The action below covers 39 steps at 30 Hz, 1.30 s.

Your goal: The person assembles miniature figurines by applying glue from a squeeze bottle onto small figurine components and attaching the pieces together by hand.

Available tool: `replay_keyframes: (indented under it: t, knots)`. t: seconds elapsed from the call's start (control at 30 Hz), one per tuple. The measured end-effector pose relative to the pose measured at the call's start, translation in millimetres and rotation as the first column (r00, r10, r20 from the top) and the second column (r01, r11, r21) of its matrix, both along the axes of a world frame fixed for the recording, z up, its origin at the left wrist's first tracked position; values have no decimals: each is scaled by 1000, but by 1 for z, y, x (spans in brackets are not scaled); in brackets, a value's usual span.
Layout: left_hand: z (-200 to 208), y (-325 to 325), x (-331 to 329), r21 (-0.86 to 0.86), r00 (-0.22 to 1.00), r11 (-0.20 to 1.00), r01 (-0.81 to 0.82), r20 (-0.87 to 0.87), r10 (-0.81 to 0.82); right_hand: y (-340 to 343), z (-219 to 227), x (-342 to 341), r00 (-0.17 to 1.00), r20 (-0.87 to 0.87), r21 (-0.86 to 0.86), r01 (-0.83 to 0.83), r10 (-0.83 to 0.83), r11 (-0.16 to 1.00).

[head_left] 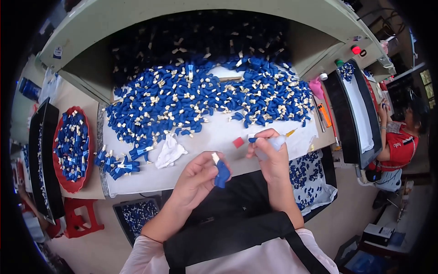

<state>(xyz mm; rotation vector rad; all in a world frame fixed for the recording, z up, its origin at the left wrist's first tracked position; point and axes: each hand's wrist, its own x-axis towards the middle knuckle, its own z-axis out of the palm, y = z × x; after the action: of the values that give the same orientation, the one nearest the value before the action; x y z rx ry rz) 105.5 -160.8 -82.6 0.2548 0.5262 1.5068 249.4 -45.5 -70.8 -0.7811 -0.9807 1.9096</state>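
My left hand [195,177] is closed on a small blue piece with a cream tip [222,174], pinched between thumb and fingers above the front edge of the table. To its right, my right hand [273,160] is wrapped round a translucent squeeze bottle [277,142] with a thin yellow nozzle [290,133]. A small dark blue bit [252,140] shows at its fingertips; I cannot tell what it is. Behind both hands spreads a large heap of blue pieces with cream tips [178,98]. A red block [238,142] lies on the white table covering near my right hand.
A crumpled white cloth [170,151] and several clipped blue pieces [119,165] lie at left, beside a red basin [85,182]. An orange cutter [324,115] lies at right. Black trays [349,130] flank the table. Below stands a lined bin [319,208]. A person in red [397,141] sits at far right.
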Motion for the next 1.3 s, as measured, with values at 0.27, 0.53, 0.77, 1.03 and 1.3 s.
replay_keyframes:
  t: [0.27,0.53,0.77,1.03,1.3]
  knots:
    - [0,-5,2,-7,1000,1000,0,4,0,-15,-5,1,981,-165,-191,-133,102,973]
    - [-10,-1,3,-31,1000,1000,0,31,1,-15,-5,-12,989,122,1,-82,82,997]
    - [-9,-9,-10,-36,999,999,-31,44,32,25,-16,-49,817,556,606,-270,-155,748]
    - [-17,-14,-12,-56,998,997,-51,40,53,45,-10,-44,570,693,703,-671,-441,237]
    - [-17,-18,-14,-35,996,995,-90,1,90,40,0,-25,746,604,787,-504,-281,355]
